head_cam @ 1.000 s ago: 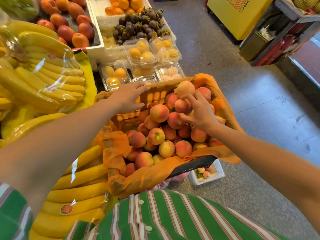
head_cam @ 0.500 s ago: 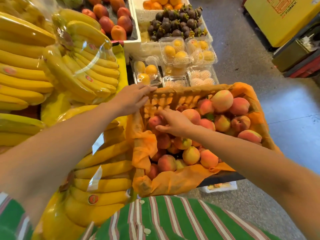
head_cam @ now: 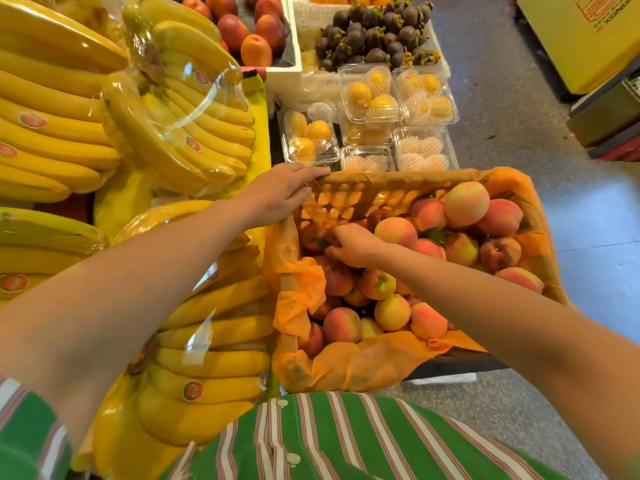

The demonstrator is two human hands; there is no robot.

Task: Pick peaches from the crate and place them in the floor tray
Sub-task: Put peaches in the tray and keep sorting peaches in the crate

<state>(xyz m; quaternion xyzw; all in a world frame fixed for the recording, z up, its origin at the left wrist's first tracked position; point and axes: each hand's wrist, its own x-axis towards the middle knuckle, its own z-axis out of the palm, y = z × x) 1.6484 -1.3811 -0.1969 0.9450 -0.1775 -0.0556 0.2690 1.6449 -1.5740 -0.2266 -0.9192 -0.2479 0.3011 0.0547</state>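
Peach [head_cam: 312,236] in crate [head_cam: 349,194], between right hand [head_cam: 356,245] fingertips [head_cam: 336,234]

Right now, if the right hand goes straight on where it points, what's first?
Probably the dark red peach just ahead of the right hand, in the left corner of the crate; they may already touch. Depth unclear.

My left grip [head_cam: 280,188] rests with straight fingers on the far left rim of the orange-lined lattice crate [head_cam: 349,199]. My right grip [head_cam: 353,245] is inside at the left, fingers curled on a dark red peach [head_cam: 311,235] among piled pink-and-yellow peaches [head_cam: 465,204]. Bagged yellow bananas [head_cam: 173,133] lie beside the crate.
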